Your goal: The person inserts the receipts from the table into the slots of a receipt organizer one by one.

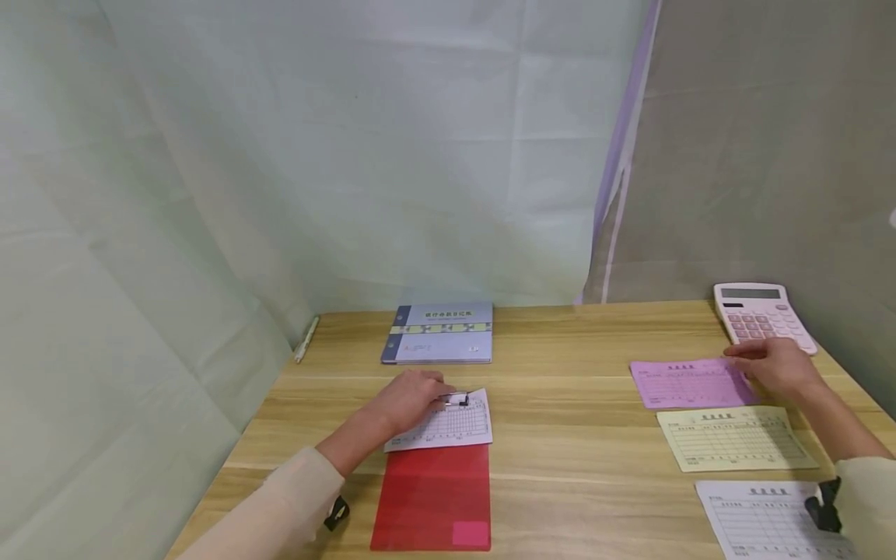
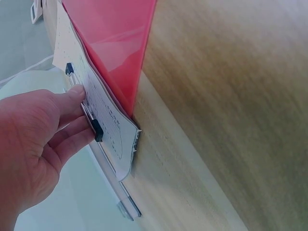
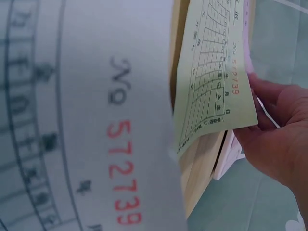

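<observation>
My left hand (image 1: pixel 409 400) grips the metal clip (image 1: pixel 456 400) at the top of a red clipboard (image 1: pixel 432 494); white printed forms (image 1: pixel 458 425) lie under the clip. In the left wrist view, the thumb of that hand (image 2: pixel 36 132) lies on the clip (image 2: pixel 88 110), its fingers curled behind. At the right, my right hand (image 1: pixel 777 369) pinches the right edge of a pink form (image 1: pixel 689 385). Below that are a yellow form (image 1: pixel 735 439) and a white form (image 1: pixel 766 517). The yellow form (image 3: pixel 211 72) partly hides the right hand's fingertips in the right wrist view.
A blue account book (image 1: pixel 444 334) lies at the back of the wooden table (image 1: pixel 560 435). The pen (image 1: pixel 306 339) is at the back left edge, and a pink calculator (image 1: pixel 763 315) at the back right, beyond the right hand. Pale cloth hangs behind the table.
</observation>
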Tool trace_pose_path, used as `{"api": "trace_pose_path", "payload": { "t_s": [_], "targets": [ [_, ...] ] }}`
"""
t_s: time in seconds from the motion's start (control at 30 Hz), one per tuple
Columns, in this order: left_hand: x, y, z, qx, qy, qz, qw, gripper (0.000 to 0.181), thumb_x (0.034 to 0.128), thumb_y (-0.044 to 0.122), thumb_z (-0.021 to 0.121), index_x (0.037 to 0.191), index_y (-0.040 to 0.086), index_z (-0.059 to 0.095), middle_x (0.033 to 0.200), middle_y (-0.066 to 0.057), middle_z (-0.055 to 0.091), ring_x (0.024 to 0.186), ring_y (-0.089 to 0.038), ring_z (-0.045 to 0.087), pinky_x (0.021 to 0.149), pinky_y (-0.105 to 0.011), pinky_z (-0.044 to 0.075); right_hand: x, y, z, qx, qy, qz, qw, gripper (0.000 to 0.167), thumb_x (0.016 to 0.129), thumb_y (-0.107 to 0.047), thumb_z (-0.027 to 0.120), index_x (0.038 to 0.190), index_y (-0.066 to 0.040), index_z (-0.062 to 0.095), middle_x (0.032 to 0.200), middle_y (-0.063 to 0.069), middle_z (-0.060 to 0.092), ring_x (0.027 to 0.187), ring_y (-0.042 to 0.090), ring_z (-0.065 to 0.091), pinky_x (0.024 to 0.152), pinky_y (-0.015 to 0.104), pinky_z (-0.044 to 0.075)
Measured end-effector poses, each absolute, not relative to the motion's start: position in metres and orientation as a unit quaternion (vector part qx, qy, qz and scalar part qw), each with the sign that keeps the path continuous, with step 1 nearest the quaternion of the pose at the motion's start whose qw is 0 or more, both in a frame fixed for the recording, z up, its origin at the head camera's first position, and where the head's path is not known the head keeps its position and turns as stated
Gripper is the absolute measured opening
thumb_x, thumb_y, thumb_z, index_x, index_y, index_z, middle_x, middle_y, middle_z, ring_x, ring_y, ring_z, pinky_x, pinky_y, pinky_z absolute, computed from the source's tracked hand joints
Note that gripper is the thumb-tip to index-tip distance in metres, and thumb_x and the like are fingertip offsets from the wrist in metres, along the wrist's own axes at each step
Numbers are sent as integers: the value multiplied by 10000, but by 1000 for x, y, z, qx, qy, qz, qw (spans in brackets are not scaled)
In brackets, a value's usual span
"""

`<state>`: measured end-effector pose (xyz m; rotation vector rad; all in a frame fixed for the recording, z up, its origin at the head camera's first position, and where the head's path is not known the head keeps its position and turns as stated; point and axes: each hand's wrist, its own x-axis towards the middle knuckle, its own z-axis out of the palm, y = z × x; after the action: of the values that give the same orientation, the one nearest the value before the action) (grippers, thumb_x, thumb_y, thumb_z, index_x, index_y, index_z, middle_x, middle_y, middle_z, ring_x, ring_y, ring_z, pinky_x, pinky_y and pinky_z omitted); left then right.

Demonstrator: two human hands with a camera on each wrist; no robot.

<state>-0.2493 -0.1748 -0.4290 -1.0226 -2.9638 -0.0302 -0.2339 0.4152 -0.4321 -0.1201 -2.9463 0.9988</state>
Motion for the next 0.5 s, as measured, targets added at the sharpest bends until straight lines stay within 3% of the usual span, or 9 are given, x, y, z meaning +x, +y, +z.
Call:
{"api": "trace_pose_path", "payload": {
  "t_s": [0.27, 0.5],
  "targets": [
    [-250, -175, -430, -327, -945, -9, 7, 321, 967, 167, 806, 1287, 182, 793, 1060, 21, 731, 863, -116, 640, 850, -288, 593, -234, 410, -429, -53, -944, 322, 54, 262, 1041, -62, 645, 1157, 168, 694, 1021, 307, 694, 822, 301, 573, 561, 290, 470],
    [-251, -175, -432, -330, -944, -7, 11, 316, 965, 169, 809, 1280, 178, 796, 1047, 26, 729, 855, -109, 642, 840, -281, 593, -239, 401, -428, -36, -938, 337, 74, 300, 1051, -95, 654, 1198, 166, 683, 1123, 355, 687, 833, 265, 628, 578, 246, 512]
  ]
}}
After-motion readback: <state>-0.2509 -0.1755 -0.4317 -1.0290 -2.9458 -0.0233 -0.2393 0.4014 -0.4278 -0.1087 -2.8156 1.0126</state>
